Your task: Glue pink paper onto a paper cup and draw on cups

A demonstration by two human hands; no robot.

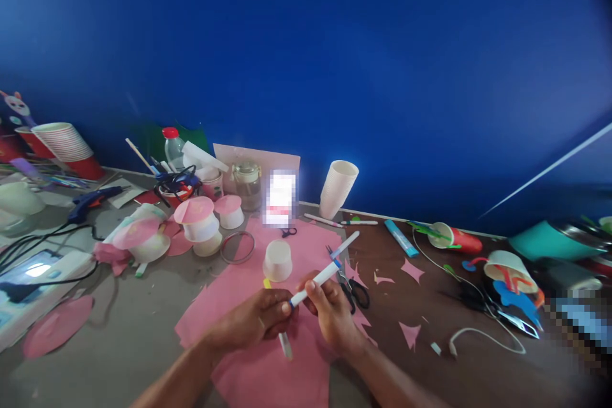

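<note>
My right hand (332,312) is closed around a white marker (315,284) with blue at both ends, tilted up to the right. My left hand (268,319) is closed, its thumb and finger pinching the marker's lower blue end. A second white marker with a yellow end (266,284) passes beneath my left hand, its other end showing below; whether the hand grips it I cannot tell. An upside-down white paper cup (278,261) stands just beyond on pink paper (268,370). Another white and blue marker (345,244) and black scissors (356,293) lie past my right hand.
Paper cups with pink discs (194,213) stand at left, near a blue glue gun (95,201) and a power strip (43,280). A lit, blurred-out screen (280,197) and stacked white cups (337,188) are at the back. Pink scraps (410,335) and a cable (488,335) lie right.
</note>
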